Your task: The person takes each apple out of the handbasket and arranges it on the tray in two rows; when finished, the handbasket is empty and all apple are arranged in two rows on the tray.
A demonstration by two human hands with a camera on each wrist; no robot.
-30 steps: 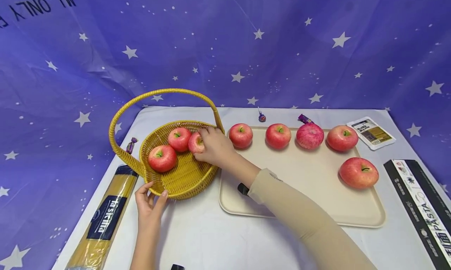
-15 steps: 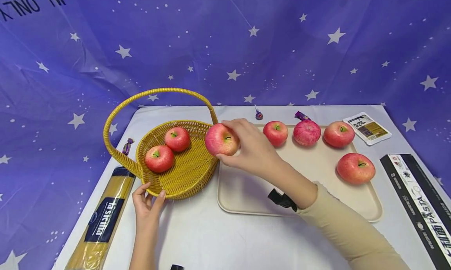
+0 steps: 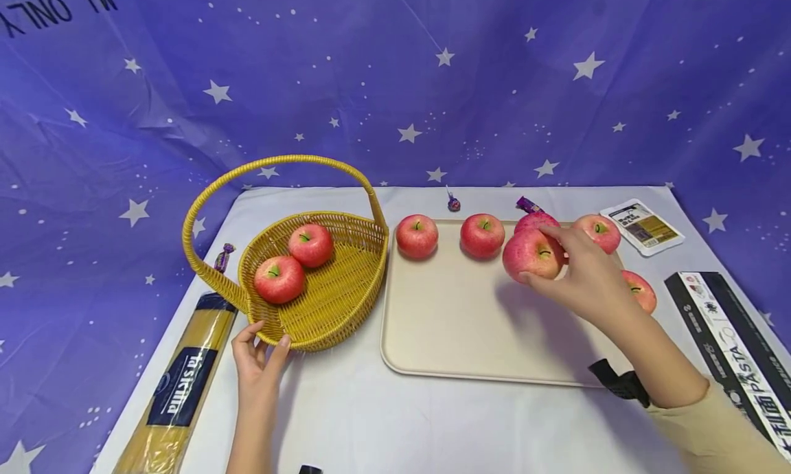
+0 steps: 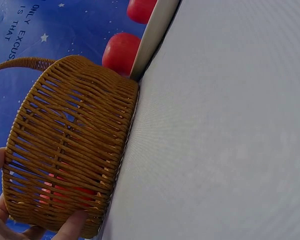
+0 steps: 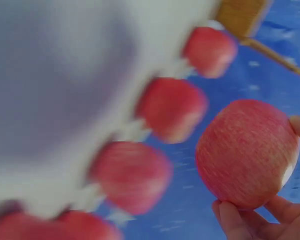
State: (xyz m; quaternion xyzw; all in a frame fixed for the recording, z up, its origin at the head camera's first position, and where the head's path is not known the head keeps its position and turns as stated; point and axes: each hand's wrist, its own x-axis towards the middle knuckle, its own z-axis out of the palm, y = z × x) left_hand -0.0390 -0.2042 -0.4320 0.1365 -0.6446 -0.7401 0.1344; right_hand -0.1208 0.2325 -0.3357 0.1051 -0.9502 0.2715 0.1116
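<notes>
Since half a second ago the right hand [image 3: 581,275] has carried the held apple [image 3: 533,254] from beside the basket [image 3: 321,316] rim across to the right part of the tray [image 3: 445,323]; its fingers are curled round the fruit, above the tray and in front of the back-row apples [image 3: 482,235]. Two apples in the basket [image 3: 279,279] lie as before. The left hand [image 3: 258,357] is unchanged, fingertips gripping the basket's near rim, thumb against the weave in the left wrist view.
</notes>
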